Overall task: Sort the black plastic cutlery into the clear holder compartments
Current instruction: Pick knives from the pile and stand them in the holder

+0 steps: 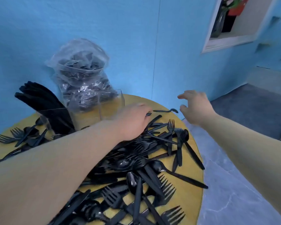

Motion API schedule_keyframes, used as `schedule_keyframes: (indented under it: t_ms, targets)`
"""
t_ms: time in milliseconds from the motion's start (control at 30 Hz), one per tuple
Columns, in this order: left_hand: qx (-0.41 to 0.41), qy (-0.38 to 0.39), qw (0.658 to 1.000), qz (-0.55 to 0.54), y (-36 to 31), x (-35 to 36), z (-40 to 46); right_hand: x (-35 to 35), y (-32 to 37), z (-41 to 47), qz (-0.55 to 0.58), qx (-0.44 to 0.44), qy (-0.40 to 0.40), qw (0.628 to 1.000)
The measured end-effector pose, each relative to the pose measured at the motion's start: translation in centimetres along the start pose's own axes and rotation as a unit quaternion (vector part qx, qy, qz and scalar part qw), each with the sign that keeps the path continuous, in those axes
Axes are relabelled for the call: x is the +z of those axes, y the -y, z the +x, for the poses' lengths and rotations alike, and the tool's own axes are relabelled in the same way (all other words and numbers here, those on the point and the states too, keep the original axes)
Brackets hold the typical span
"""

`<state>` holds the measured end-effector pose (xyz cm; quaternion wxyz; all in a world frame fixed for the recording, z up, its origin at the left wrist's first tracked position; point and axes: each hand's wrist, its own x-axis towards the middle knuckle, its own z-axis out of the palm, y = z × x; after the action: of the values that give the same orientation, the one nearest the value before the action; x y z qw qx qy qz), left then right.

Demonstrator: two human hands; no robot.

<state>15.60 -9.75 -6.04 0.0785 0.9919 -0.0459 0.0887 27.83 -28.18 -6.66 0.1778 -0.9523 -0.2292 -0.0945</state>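
Head view is showing a round yellow table point(191, 198) carrying a loose pile of black plastic cutlery point(136, 159), forks, spoons and knives lying crossed over one another. No brand, label or readable writing is showing on any item. Taking the clear holder point(94, 111) as the landmark, at the far edge of the table: its leftmost compartment is holding a bundle of black knives point(44, 101) standing tilted, while the other compartments are too transparent to judge. Directly behind the holder, a clear plastic bag point(81, 75) of black cutlery is resting against the blue wall point(136, 38). The left hand point(133, 120) is lying on the pile just right of the holder, fingers curling down onto a black piece; whether it is gripping that piece cannot be told. The right hand point(196, 108) is hovering further right of the holder, fingers spread and holding nothing. The left forearm is covering part of the pile.
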Motion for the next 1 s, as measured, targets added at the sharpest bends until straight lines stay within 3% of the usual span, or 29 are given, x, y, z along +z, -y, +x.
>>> schedule_keyframes:
  t_ms: [400,533,800,1000]
  targets:
    - [-0.011,0.145,0.987,0.064,1.1,5.5,11.6,5.4,-4.2,4.7,0.143,0.077,0.109,0.981]
    - [-0.03,0.123,0.99,0.065,1.3,5.8,11.9,6.4,-4.0,5.3,0.157,0.067,0.113,0.979]
    - [-0.044,0.077,0.995,0.054,0.8,4.7,10.6,5.4,-2.2,4.7,0.112,-0.013,0.049,0.992]
    - [-0.008,0.031,0.999,0.008,0.4,0.8,5.8,2.8,0.5,2.1,0.051,-0.09,0.041,0.994]
